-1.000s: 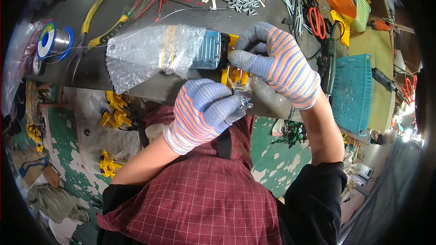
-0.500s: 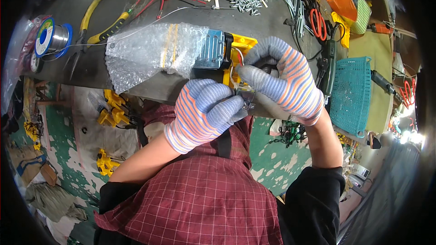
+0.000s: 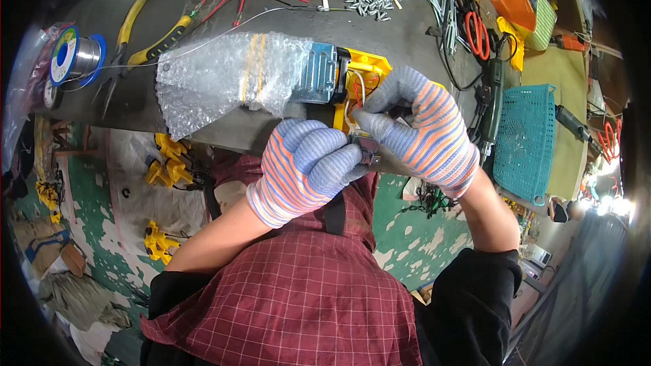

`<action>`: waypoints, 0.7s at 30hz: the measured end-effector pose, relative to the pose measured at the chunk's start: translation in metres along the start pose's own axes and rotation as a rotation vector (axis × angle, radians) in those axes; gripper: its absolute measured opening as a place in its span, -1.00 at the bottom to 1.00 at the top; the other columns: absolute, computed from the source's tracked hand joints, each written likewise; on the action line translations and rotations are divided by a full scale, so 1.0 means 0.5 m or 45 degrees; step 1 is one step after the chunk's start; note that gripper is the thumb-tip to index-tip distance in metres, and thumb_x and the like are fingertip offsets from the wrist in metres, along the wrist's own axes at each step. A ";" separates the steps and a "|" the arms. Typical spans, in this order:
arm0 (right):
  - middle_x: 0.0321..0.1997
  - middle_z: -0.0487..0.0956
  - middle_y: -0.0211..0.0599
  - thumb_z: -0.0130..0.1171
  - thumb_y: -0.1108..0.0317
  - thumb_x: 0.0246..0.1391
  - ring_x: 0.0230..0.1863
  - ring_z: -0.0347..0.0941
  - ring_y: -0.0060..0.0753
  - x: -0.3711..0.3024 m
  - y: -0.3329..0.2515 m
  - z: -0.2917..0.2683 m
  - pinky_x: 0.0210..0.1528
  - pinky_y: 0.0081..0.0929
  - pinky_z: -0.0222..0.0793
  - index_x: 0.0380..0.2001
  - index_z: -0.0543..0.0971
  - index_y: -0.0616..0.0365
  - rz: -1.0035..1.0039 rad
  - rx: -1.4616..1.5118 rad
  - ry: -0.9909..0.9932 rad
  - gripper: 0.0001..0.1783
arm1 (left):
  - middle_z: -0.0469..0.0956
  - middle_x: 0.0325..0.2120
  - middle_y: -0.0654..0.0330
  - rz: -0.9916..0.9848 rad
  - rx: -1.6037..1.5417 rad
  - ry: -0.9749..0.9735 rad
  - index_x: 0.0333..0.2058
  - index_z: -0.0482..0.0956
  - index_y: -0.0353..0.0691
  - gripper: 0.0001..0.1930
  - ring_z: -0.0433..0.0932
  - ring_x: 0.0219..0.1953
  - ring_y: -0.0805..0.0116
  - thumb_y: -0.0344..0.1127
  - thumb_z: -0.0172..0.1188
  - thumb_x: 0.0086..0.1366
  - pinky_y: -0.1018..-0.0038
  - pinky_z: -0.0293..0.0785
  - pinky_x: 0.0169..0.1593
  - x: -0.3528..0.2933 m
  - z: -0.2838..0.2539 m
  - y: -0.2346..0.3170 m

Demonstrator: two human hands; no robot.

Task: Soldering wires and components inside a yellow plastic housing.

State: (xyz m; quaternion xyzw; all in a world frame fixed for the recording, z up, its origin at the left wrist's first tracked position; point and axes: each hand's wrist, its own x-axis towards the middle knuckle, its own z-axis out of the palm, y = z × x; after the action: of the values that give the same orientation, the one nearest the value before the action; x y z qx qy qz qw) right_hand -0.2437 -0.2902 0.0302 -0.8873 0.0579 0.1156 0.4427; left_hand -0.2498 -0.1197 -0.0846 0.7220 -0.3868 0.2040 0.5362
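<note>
Both my hands wear striped knit gloves. My left hand [image 3: 312,163] is closed, pinching a small boxy metal part [image 3: 369,148] by its edge. Just above it, my right hand [image 3: 417,118] has thumb and fingers pressed together on a thin wire [image 3: 361,85]; the exact grip is partly covered by the glove. Red and white wires run out of an open yellow plastic housing [image 3: 367,61]. Joined to that housing is a blue ribbed metal body [image 3: 317,74], its left end wrapped in bubble wrap [image 3: 217,78] with yellow bands round it.
Yellow-handled pliers [image 3: 163,41] and a solder spool [image 3: 78,57] lie at left. Loose screws [image 3: 369,3], long bolts and red wires are spread at the far side. A teal plastic basket [image 3: 523,139] and a dark green power tool [image 3: 494,105] are at right.
My right hand has shifted slightly down and its fingers have drawn closer together at the wires. The small metal part has tilted in my left hand, which stays nearly in place.
</note>
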 end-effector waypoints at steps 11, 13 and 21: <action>-0.50 0.61 -0.16 0.23 0.34 -0.05 -0.36 0.60 -0.14 0.035 -0.021 -0.020 -0.28 -0.32 0.47 -0.38 0.54 0.21 -0.083 -0.186 -0.180 -0.81 | 0.50 -0.46 0.27 -0.040 -0.024 -0.061 -0.35 0.54 -0.10 -0.66 0.48 -0.40 0.18 -0.25 0.48 -0.10 0.28 0.40 -0.26 0.013 -0.003 -0.002; -0.51 0.60 -0.14 0.22 0.34 -0.05 -0.36 0.59 -0.08 0.031 -0.025 -0.021 -0.27 -0.27 0.46 -0.39 0.54 0.20 -0.043 -0.206 -0.191 -0.82 | 0.50 -0.46 0.27 -0.023 -0.035 -0.077 -0.35 0.54 -0.10 -0.67 0.48 -0.41 0.18 -0.25 0.48 -0.09 0.28 0.39 -0.26 0.012 -0.005 0.000; -0.42 0.58 -0.22 0.31 0.36 -0.02 -0.39 0.51 -0.25 -0.028 0.019 -0.013 -0.25 -0.36 0.43 -0.27 0.55 0.14 -0.589 -0.412 0.394 -0.77 | 0.46 -0.20 0.12 -0.068 -0.035 -0.214 -0.24 0.52 -0.06 -0.59 0.47 -0.31 0.12 -0.19 0.47 -0.07 0.23 0.43 -0.22 0.036 -0.032 0.007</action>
State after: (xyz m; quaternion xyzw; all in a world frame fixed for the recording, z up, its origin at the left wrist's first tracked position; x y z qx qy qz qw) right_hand -0.2580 -0.3011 0.0305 -0.9428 -0.0979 -0.1168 0.2965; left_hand -0.2394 -0.1111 -0.0641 0.7393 -0.4135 0.1230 0.5171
